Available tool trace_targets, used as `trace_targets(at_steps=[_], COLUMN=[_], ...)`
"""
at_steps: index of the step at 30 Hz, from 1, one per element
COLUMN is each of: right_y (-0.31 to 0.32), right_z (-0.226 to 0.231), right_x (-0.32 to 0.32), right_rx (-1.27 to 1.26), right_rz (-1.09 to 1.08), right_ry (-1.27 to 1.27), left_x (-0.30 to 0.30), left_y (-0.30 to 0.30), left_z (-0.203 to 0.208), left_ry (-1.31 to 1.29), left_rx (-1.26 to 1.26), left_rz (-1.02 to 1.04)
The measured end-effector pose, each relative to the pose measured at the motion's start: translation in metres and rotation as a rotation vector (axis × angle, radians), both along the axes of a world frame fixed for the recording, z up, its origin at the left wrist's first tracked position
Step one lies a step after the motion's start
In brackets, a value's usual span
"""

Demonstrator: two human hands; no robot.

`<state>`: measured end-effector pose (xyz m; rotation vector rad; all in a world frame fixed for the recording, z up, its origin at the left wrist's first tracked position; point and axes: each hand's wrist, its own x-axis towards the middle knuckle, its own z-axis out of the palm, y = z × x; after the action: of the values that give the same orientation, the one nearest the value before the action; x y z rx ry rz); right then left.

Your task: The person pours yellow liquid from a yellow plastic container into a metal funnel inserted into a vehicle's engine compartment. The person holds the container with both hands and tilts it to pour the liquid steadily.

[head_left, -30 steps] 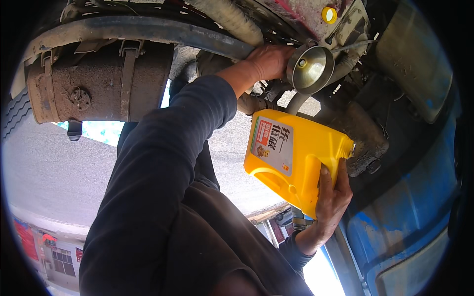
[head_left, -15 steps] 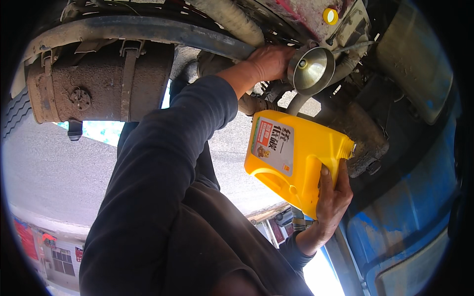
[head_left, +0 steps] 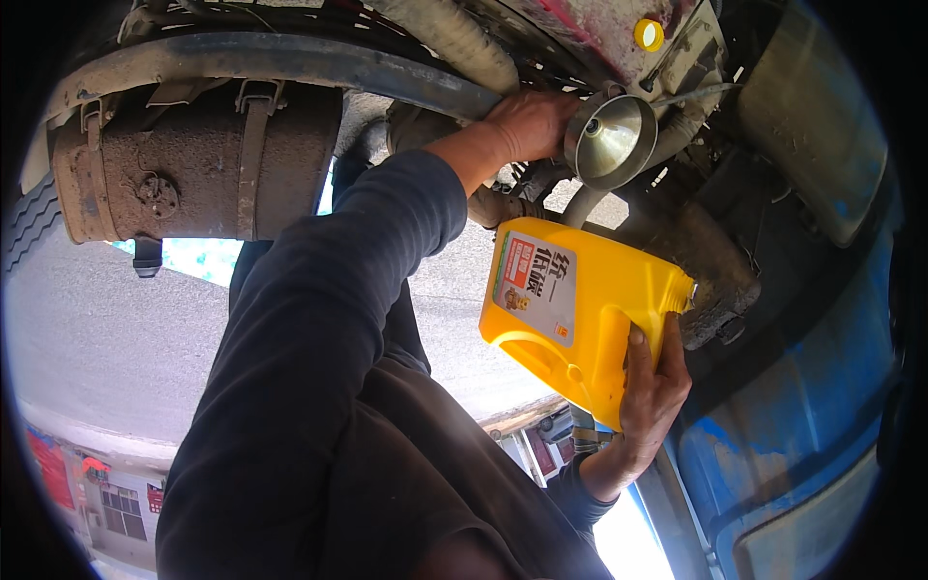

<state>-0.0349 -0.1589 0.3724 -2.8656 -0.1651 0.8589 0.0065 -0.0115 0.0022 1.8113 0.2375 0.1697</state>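
My left hand (head_left: 535, 126) is closed at the side of a metal funnel (head_left: 611, 143); its fingertips are partly hidden there. The funnel's wide mouth faces me, with a small dark outlet in its middle. Below it, my right hand (head_left: 654, 387) grips a yellow plastic oil jug (head_left: 599, 275) around the neck end and handle. Tilted on its side, the jug points its uncapped, threaded neck to the right, apart from the funnel. A pale label covers part of its face. A yellow ring-shaped cap (head_left: 649, 36) rests on a dirty reddish surface above the funnel.
At the left hangs a rusty strapped tank (head_left: 193, 164) beneath a long curved frame rail (head_left: 280, 60). A thick hose (head_left: 454, 43) runs above my left hand. Blue vehicle panels (head_left: 802, 425) stand close on the right. Grey pavement (head_left: 116, 338) lies below.
Almost nothing differs. The funnel and my left hand have shifted very slightly; the jug stays tilted in my right hand.
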Motion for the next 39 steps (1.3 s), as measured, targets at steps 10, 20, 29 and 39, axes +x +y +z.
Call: trace_targets(at_steps=[10, 20, 29, 39], right_y=[0.005, -0.009, 0.0, -0.026], right_z=[0.0, -0.002, -0.004, -0.001], right_x=[-0.001, -0.001, -0.002, 0.001], right_rx=[-0.04, -0.04, -0.023, -0.103], right_rz=[-0.026, 0.215, 0.034, 0.595], right_ry=[-0.023, -0.092, -0.067, -0.113], left_x=[-0.001, 0.001, -0.001, 0.0], left_y=[-0.001, 0.001, 0.005, 0.005], left_z=[0.0, 0.0, 0.004, 0.008], left_ry=[-0.012, -0.003, 0.006, 0.014], left_rx=[0.018, 0.033, 0.017, 0.009], left_rz=[0.004, -0.033, -0.031, -0.044])
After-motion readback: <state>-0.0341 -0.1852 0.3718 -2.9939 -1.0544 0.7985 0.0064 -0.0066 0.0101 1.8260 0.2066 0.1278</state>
